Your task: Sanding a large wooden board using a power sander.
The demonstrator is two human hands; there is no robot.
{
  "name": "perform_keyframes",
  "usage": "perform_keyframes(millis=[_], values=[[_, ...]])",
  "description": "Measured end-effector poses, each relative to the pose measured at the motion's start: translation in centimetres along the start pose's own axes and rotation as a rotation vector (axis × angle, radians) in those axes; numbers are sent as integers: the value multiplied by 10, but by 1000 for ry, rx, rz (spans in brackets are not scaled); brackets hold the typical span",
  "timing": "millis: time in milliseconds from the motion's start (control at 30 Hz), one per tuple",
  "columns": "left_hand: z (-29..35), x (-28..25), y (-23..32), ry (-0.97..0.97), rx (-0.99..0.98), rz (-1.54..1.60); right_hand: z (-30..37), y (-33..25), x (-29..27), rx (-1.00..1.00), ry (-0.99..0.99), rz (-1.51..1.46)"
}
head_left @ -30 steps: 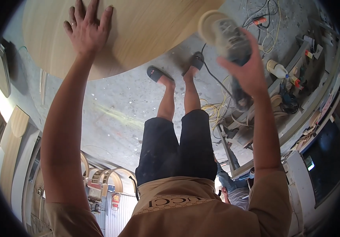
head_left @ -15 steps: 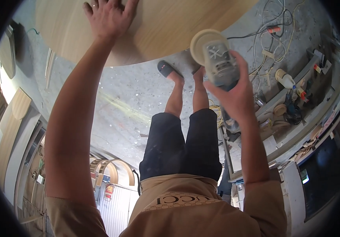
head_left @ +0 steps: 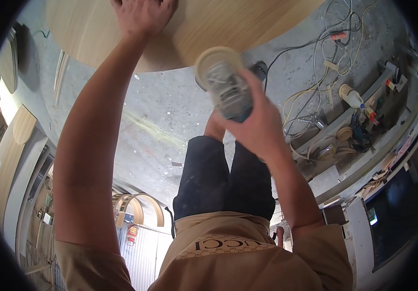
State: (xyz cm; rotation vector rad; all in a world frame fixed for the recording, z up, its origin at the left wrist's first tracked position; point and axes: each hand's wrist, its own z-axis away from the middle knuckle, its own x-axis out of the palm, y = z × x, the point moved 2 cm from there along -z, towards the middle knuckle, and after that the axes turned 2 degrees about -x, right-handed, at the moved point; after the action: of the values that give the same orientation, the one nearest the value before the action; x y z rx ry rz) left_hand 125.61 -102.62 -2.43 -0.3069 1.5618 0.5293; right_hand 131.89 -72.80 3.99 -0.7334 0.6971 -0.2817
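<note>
The sander (head_left: 229,89) has swung left, wrapped in my right hand (head_left: 259,119); blur keeps me from judging its gap to the wooden panel's (head_left: 248,22) curved edge. My left hand (head_left: 143,18) lies unclenched on top; bare floor (head_left: 158,104) spreads alongside.

Left hand (head_left: 145,18) resting on rounded wood-grain board (head_left: 228,24), fingertips cut off above. Right hand (head_left: 262,121) grips blurred power tool (head_left: 228,92); round pad (head_left: 214,57) overlaps board's near edge in view, contact unclear. Grey floor (head_left: 155,109). Looped cables (head_left: 328,67) and white bottle (head_left: 350,97) at right.
</note>
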Motion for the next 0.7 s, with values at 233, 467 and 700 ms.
perform_keyframes(millis=[233, 467, 700], values=[[-1, -2, 2, 5, -5, 26, -3, 42, -63, 54, 254, -292], [1, -1, 1, 2, -6, 27, 0, 28, -53, 26, 199, -171], [1, 1, 0, -14, 2, 26, 0, 8, -5, -68, -65, 10]])
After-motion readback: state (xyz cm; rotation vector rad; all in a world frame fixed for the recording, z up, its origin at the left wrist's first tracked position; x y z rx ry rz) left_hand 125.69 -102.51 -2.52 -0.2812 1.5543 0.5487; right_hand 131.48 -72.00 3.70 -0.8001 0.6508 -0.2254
